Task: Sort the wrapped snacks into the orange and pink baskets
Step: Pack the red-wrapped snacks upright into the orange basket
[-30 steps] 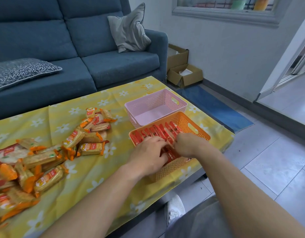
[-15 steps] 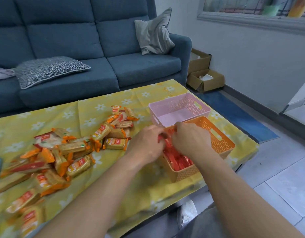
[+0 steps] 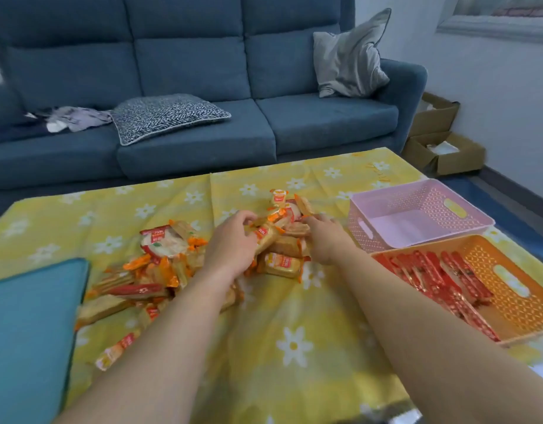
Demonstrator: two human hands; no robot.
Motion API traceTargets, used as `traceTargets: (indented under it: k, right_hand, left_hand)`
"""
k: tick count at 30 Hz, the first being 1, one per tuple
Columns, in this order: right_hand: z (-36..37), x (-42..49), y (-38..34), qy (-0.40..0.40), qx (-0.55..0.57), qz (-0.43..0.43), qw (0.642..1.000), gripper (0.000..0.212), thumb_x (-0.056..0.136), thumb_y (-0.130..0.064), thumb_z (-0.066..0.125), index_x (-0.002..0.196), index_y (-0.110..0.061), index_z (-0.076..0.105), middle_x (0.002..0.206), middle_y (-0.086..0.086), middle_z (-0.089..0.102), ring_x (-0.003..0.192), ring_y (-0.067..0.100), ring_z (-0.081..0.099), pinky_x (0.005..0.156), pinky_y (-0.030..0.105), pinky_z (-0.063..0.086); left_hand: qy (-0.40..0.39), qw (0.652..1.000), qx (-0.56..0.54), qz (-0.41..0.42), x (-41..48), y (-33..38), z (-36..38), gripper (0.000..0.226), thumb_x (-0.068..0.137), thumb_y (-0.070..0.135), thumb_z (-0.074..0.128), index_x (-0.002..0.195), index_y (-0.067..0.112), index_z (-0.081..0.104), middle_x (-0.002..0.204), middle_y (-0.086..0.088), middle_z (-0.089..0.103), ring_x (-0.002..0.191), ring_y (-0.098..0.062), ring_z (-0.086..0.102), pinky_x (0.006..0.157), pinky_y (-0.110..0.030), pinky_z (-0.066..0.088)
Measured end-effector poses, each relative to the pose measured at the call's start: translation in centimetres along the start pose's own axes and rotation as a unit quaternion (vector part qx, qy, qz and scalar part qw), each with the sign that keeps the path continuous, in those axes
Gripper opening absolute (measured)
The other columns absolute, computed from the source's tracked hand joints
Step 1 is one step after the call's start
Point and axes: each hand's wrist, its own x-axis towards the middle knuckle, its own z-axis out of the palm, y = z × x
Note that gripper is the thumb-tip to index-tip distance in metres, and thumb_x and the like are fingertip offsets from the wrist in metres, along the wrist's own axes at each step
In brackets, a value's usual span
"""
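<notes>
- Reaching into the heap of orange-and-gold wrapped snacks (image 3: pixel 282 264) on the yellow daisy-print tablecloth (image 3: pixel 294 347), the left hand (image 3: pixel 230 249) curls round one gold packet (image 3: pixel 265 237)
- The right hand (image 3: pixel 323 240) rests on the heap's far side, and I cannot tell whether it grips anything
- The pink perforated plastic basket (image 3: pixel 429 200) sits just behind the orange perforated plastic basket (image 3: pixel 484 258), which holds red wrapped sticks (image 3: pixel 432 273); both baskets are right of the heap

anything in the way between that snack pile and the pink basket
Nothing visible. Only a strip of bare tablecloth separates the snack pile from the pink basket, whose top is open and inside empty. The right hand reaches into the pile's basket-side edge; the orange basket sits nearer the person, off that path.
</notes>
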Motion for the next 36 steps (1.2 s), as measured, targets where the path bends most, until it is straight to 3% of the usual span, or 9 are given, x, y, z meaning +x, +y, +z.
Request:
traceTargets:
  k: [4,10,15,17,20,24,29,32,36]
  right_hand:
    - [1.5,2.9,0.0,-0.045,-0.033,-0.040,0.998,0.075,0.081,-0.029,0.064,0.151,-0.027,0.036,0.151,0.009,0.039,0.140,0.036,0.035,0.113,0.046,0.038]
    - [2.7,4.2,-0.3,-0.035,-0.069,-0.063,0.995,0.095,0.069,-0.048,0.077,0.150,-0.026,0.033,0.143,0.014,0.032,0.134,0.041,0.030,0.112,0.049,0.038]
    - [3.2,4.3,-1.5,-0.030,-0.084,-0.072,0.993,0.084,0.075,-0.045,0.075,0.146,-0.021,0.036,0.144,0.007,0.040,0.133,0.040,0.038,0.105,0.047,0.044]
    - [2.2,3.9,-1.4,-0.019,-0.058,-0.066,0.996,0.072,0.071,-0.052,0.071,0.134,-0.024,0.047,0.133,0.004,0.053,0.124,0.035,0.051,0.095,0.044,0.049]
    - [0.2,3.5,-0.9,0.045,0.005,-0.053,0.998,0.049,0.078,-0.054,0.059,0.117,-0.025,0.056,0.109,0.004,0.066,0.104,0.032,0.064,0.078,0.038,0.049]
    - [-1.0,3.0,-0.4,0.050,0.182,0.003,0.982,0.045,0.078,-0.051,0.057,0.112,-0.021,0.060,0.099,0.004,0.071,0.091,0.028,0.067,0.080,0.042,0.057]
    - [-1.2,2.1,-0.5,0.049,0.492,0.068,0.866,0.027,0.089,-0.034,0.056,0.091,-0.009,0.063,0.065,0.005,0.071,0.062,0.022,0.069,0.064,0.032,0.052]
    - [-1.9,1.5,-1.8,0.013,0.624,0.089,0.776,0.023,0.089,-0.028,0.059,0.102,-0.009,0.063,0.079,0.010,0.072,0.067,0.027,0.071,0.058,0.029,0.052]
    - [-2.4,1.3,-3.4,0.027,0.638,0.080,0.766,0.010,0.092,-0.026,0.057,0.094,-0.016,0.062,0.084,0.008,0.069,0.073,0.027,0.069,0.059,0.031,0.050]
  left_hand:
    - [-0.034,0.998,0.000,0.060,4.5,2.2,3.0,0.022,0.095,0.023,0.052,0.105,0.037,0.067,0.119,0.009,0.068,0.107,-0.015,0.061,0.091,-0.034,0.051]
    - [-0.107,0.962,0.251,0.026,7.3,0.8,6.7,0.047,0.085,0.034,0.066,0.130,0.034,0.053,0.133,0.002,0.052,0.122,-0.027,0.056,0.095,-0.041,0.048]
    - [-0.091,0.968,0.234,-0.006,7.6,-0.5,6.2,0.040,0.090,0.029,0.064,0.129,0.034,0.058,0.135,0.000,0.052,0.118,-0.027,0.058,0.095,-0.042,0.051]
    - [-0.062,0.981,0.181,-0.016,7.5,-0.4,5.6,0.029,0.095,0.033,0.054,0.123,0.030,0.061,0.128,-0.002,0.062,0.113,-0.029,0.061,0.090,-0.042,0.052]
    - [0.012,0.994,0.087,-0.067,7.5,0.1,4.3,0.039,0.100,0.039,0.042,0.127,0.017,0.060,0.123,-0.009,0.066,0.110,-0.034,0.062,0.086,-0.040,0.051]
    - [0.108,0.983,-0.075,-0.131,7.2,0.7,1.9,0.038,0.101,0.034,0.041,0.128,0.012,0.056,0.115,-0.004,0.061,0.102,-0.027,0.056,0.084,-0.035,0.043]
    - [0.078,0.934,-0.279,-0.207,6.6,0.6,0.5,0.033,0.094,0.034,0.044,0.115,0.016,0.063,0.116,-0.010,0.067,0.104,-0.031,0.064,0.097,-0.053,0.052]
    - [0.031,0.873,-0.423,-0.241,5.9,2.0,0.7,0.021,0.100,0.030,0.042,0.095,0.022,0.061,0.095,-0.010,0.070,0.083,-0.026,0.070,0.083,-0.048,0.061]
    - [0.132,0.827,-0.493,-0.234,6.9,2.4,-0.4,0.020,0.099,0.028,0.049,0.108,0.016,0.062,0.096,-0.007,0.066,0.083,-0.026,0.070,0.066,-0.043,0.063]
